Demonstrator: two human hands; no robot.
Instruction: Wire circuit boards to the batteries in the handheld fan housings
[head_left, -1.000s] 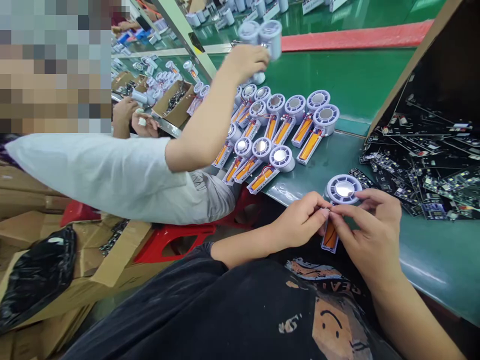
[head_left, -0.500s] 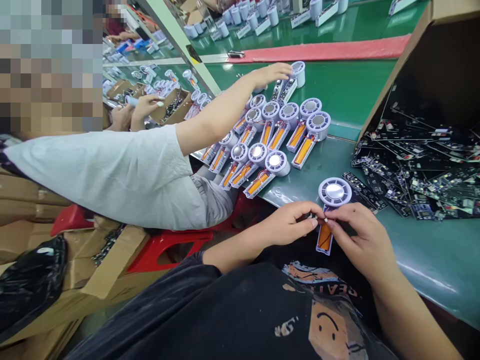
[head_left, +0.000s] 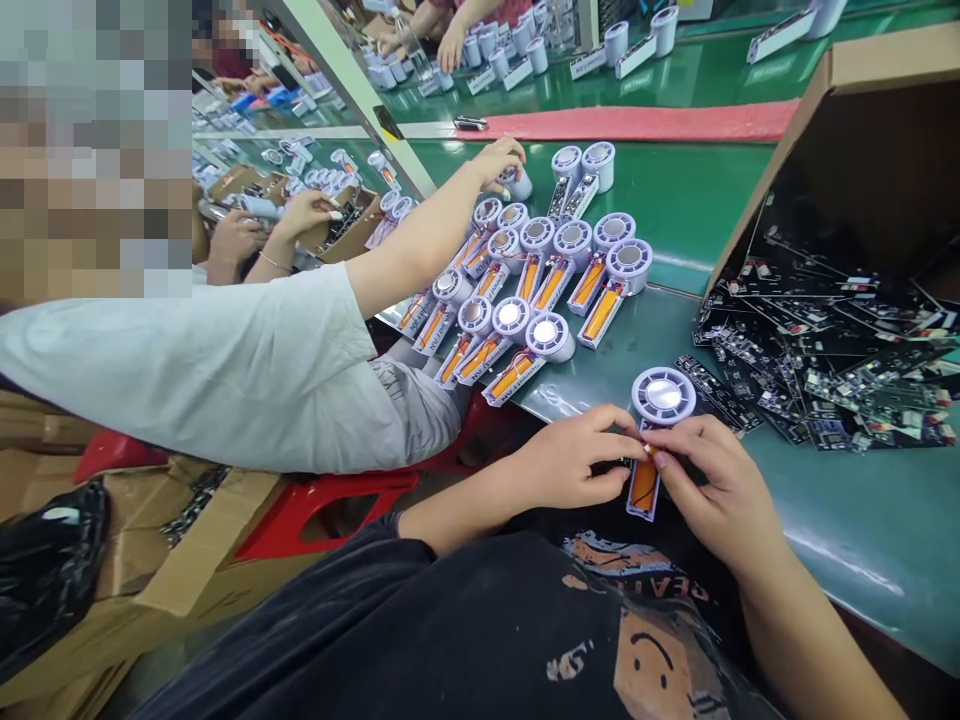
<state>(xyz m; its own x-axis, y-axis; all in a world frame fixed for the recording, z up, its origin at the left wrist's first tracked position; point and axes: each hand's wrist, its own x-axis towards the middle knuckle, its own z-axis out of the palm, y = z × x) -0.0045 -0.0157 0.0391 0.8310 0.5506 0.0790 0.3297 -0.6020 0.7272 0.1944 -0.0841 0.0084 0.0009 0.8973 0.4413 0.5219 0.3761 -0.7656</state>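
Note:
A small white handheld fan lies face up at the bench edge, its handle pointing toward me. The handle is uncovered, showing an orange battery cell and thin wires. My right hand pinches a tiny white wire connector over the top of the handle. On the other side, my left hand has its index fingertip beside that connector, with the thumb spread away below. The fingertips partly cover the wires.
Black circuit boards spill from a cardboard box on the right. Several open fans stand ahead to the left. A co-worker's arm reaches across the green belt. A red stool is at lower left.
My left thumb and index finger have parted, while my right hand keeps its pinch near the handle. The co-worker's hand has moved left, from two fans to another white fan.

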